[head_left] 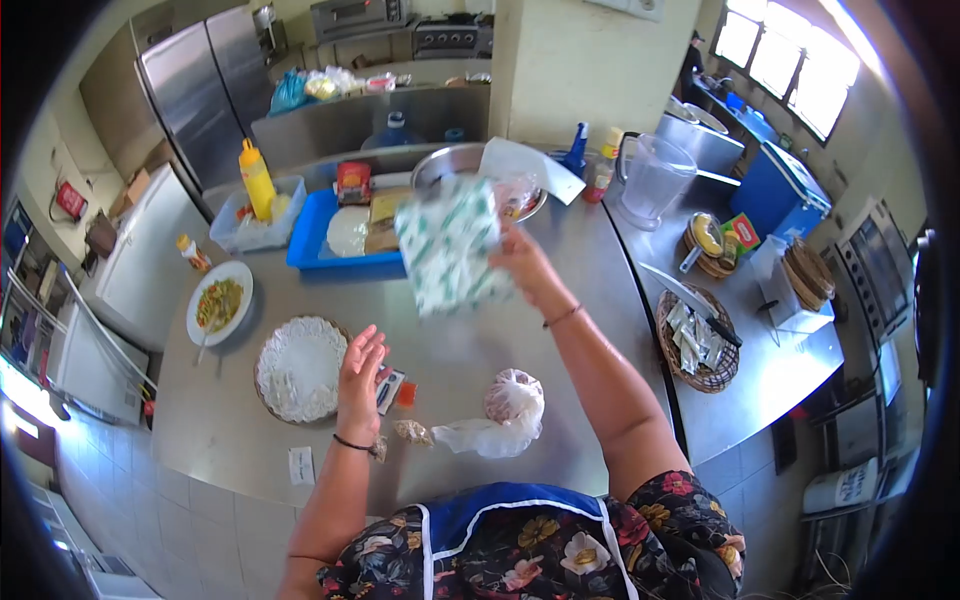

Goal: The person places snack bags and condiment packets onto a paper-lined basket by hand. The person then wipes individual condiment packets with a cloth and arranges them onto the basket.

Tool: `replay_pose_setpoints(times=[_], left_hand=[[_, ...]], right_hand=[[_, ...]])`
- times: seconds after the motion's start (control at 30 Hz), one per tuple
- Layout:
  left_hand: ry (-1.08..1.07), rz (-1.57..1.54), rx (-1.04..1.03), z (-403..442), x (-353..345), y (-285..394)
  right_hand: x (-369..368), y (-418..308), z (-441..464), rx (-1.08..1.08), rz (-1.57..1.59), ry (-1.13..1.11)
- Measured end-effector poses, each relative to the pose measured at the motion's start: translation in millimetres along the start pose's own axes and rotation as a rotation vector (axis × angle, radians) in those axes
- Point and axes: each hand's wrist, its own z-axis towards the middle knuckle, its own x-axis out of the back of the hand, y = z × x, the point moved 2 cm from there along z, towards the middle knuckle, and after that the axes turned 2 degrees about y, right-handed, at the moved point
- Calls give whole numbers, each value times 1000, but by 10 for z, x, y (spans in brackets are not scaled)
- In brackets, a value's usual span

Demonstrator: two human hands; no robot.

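Observation:
My right hand point(522, 262) grips the edge of a flat white packet with a green pattern point(447, 248), blurred by motion and raised over the steel counter point(570, 330). My left hand point(362, 368) is held up with its fingers apart and nothing in it. Beside it lies a round basket lined with white lacy paper point(302, 365). Behind its wrist are a small card-like packet point(388, 390) and a small orange item point(407, 394). A tied plastic bag with pinkish contents point(515, 400) rests nearer my body, next to a small bag of brownish bits point(413, 432).
A blue tray point(310, 240), a plate of food point(220, 303), a tub with a yellow squeeze bottle point(257, 180) and a metal bowl point(430, 168) stand farther back. On the right, a large knife point(690, 304) lies across a wicker basket point(708, 380), near a clear jug point(655, 180).

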Motion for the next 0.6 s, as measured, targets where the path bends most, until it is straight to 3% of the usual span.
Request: replay_pose_setpoints(times=[0.1, 0.17, 0.2, 0.27, 0.37, 0.5, 0.6], left_hand=[[33, -11, 50, -161, 127, -9], [7, -9, 86, -206, 243, -132], [-5, -5, 111, -269, 318, -214], [20, 20, 100, -324, 442, -309], [49, 47, 81, -386, 557, -358], [70, 69, 74, -512, 581, -374], [48, 114, 60, -577, 588, -427]], right_hand=[[198, -55, 545, 184, 16, 209], [416, 122, 1027, 272, -156, 364], [661, 325, 1344, 277, -128, 300], [582, 361, 1476, 262, -112, 464], [732, 604, 1598, 38, -604, 482], [710, 496, 1463, -104, -374, 336], [793, 441, 1279, -105, -189, 397]])
